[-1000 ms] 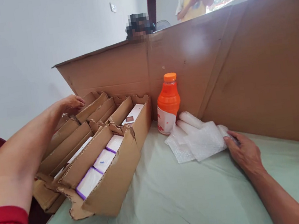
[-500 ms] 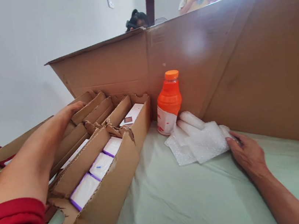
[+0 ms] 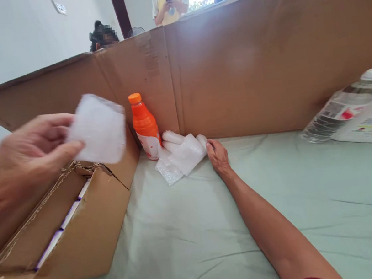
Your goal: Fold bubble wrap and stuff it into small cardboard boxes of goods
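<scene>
Left hand (image 3: 25, 153) pinching a blurred white box (image 3: 98, 128) above the cardboard carton (image 3: 82, 237), broad face toward the camera, long axis unclear; right hand (image 3: 218, 155) loosely curled against the bubble wrap (image 3: 183, 154).

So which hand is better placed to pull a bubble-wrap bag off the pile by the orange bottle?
Probably the right hand: it rests against the white bubble-wrap pile. The left hand is raised, already holding a white box.
</scene>
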Demonstrator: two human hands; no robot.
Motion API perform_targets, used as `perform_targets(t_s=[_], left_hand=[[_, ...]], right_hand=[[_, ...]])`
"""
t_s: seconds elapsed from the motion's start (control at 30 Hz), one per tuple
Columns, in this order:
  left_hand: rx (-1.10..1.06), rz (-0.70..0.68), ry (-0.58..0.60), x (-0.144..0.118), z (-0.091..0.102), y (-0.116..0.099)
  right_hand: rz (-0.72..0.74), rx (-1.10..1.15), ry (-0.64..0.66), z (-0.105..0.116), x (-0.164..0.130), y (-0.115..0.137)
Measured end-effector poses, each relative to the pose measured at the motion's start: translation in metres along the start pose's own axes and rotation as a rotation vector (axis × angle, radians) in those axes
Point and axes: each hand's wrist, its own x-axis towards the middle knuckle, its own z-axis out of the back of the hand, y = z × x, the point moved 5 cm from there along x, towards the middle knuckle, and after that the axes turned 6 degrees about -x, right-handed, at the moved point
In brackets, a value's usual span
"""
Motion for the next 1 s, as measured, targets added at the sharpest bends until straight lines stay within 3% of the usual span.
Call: perform_targets(t_s=[0.1,0.17,0.23,0.3,0.4,0.5,0.67,0.8,0.9,1.0], left_hand=[[-0.305,-0.122,0.206,0.007,-0.072,-0.071],[-0.411,-0.131,0.259,0.025,-0.121,-0.090],[-0.437,-0.095,0.256,0.047,-0.173,-0.090],[-0.218,0.034,0.242,0.061,-0.225,-0.077],[-0.062,0.091,0.241,0.060,-0.282,-0.059],[0.013,-0.013,0.262,0.040,-0.311,-0.054],[0.294,-0.348,0.534,0.008,-0.355,-0.055],[0.350,-0.355,0.631,0.000,-0.388,-0.043],[0.367,-0.356,0.651,0.000,-0.395,-0.040],[0.377,-0.356,0.636,0.001,-0.383,-0.045]], right_hand=[[-0.003,0.024,-0.057,0.001,0.001,0.001],[-0.020,0.031,-0.098,0.002,0.002,0.000],[-0.039,0.038,-0.133,0.003,0.002,-0.001],[-0.052,0.044,-0.160,0.004,0.001,-0.001],[-0.064,0.044,-0.193,0.009,-0.001,0.002],[-0.049,0.021,-0.202,0.015,-0.004,0.012],[0.068,-0.224,0.027,0.009,-0.009,0.036],[0.064,-0.309,0.131,0.006,-0.013,0.040],[0.060,-0.318,0.142,0.006,-0.013,0.039],[0.041,-0.323,0.152,0.007,-0.012,0.039]])
